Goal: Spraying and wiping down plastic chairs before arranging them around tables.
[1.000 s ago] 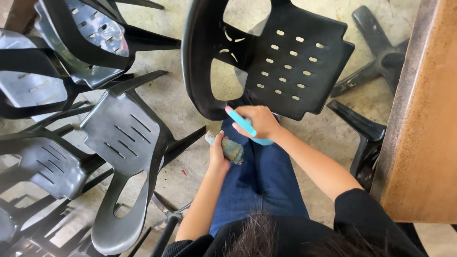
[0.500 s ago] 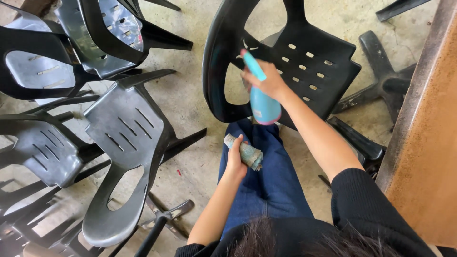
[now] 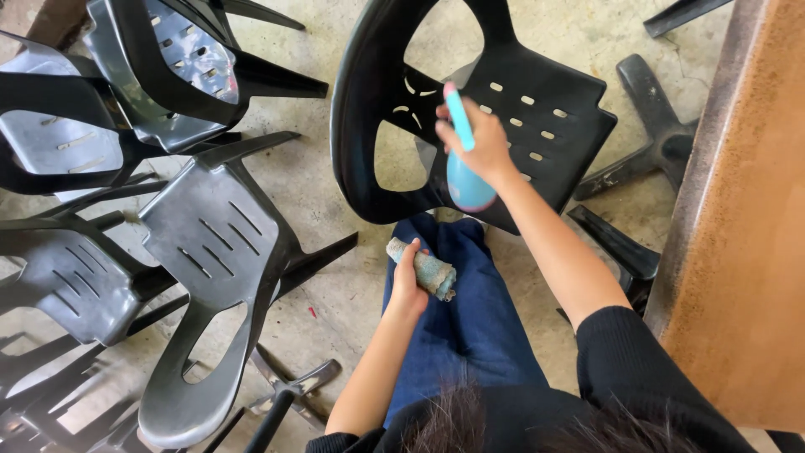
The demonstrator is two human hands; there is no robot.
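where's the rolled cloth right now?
Head view, just left of centre: the rolled cloth is gripped in the left hand, resting on the blue-jeaned leg, below the black chair and the blue spray bottle.

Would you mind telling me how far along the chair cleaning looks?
Early. The right hand aims a blue spray bottle at the black chair; the left hand holds a rolled cloth on the lap, not wiping. Several grey chairs lie alongside, looking dusty.
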